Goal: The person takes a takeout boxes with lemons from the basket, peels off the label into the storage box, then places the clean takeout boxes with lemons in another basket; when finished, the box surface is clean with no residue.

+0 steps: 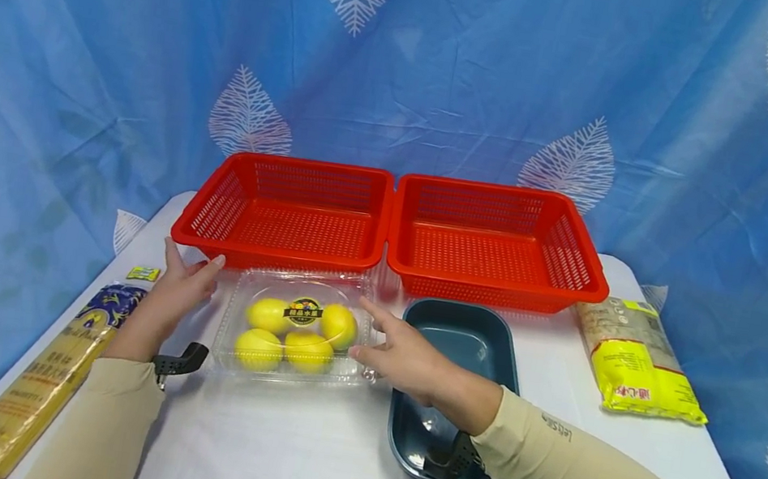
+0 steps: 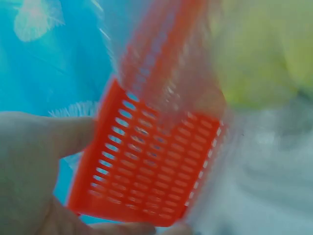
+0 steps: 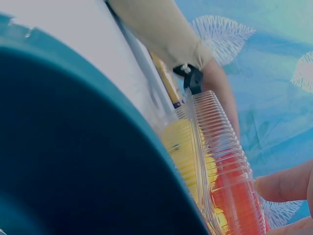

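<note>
A clear plastic clamshell box (image 1: 294, 378) with several round yellow fruits (image 1: 268, 313) inside lies on the table, a black label on its lid. My right hand (image 1: 411, 358) is at the box's right side, thumb and fingers spread; in the right wrist view a fingertip (image 3: 261, 190) meets or nearly meets the clear wall. To the left of the box is my left hand (image 1: 181, 293), its fingers extended near the front left corner of the left red basket (image 1: 274, 261). Nothing shows in its grasp. The left wrist view is blurred.
A second red basket (image 1: 494, 294) stands beside the first. Under my right forearm sits a dark blue basin (image 1: 468, 325). A bagged yellow-labelled packet (image 1: 640, 357) lies at right; a long noodle packet (image 1: 40, 379) and a small green-yellow packet (image 1: 143, 273) lie at left.
</note>
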Available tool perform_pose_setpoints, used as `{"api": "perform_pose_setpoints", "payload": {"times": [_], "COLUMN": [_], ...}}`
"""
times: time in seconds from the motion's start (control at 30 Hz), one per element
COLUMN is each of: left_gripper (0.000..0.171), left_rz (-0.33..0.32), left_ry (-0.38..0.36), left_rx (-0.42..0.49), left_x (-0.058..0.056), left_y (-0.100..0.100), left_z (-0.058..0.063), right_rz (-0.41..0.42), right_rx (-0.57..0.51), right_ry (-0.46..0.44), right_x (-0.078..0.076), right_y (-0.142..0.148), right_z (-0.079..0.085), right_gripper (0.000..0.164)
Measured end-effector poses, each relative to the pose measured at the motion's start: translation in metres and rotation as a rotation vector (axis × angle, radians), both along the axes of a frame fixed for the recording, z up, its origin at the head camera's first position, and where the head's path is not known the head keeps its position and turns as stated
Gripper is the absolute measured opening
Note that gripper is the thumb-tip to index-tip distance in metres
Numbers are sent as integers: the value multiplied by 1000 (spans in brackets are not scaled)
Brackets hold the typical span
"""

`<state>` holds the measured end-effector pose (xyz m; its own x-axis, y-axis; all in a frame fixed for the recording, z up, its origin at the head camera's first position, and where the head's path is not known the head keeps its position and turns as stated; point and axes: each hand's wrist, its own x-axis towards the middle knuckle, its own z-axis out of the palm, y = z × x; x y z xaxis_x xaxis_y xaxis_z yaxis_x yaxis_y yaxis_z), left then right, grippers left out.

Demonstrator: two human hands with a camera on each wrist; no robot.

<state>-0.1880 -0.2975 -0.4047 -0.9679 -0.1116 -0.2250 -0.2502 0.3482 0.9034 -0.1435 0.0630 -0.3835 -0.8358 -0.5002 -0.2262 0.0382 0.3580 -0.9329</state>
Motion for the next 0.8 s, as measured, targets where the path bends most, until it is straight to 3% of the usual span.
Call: {"api": "perform_pose_setpoints", "payload": {"times": [0.17, 0.3, 0.57, 0.8], "left_gripper": [100, 84, 72, 75], "left_rz": [-165, -266, -310, -379], "left_ry": [-49, -33, 30, 66], "left_rx": [-90, -52, 67, 62], "left_x": [20, 34, 53, 60], "left_y": [-2, -1, 4, 12], "left_z": [6, 2, -17, -24], "right_rz": [-1, -3, -3, -6], "right_rx": [-4, -12, -16, -14], "right_ry": [0, -6, -7, -7], "right_x": [0, 1, 1, 1], "right_y": [0, 1, 0, 1], "right_z": [0, 0, -1, -1], "right_gripper": [74, 74, 74, 74]}}
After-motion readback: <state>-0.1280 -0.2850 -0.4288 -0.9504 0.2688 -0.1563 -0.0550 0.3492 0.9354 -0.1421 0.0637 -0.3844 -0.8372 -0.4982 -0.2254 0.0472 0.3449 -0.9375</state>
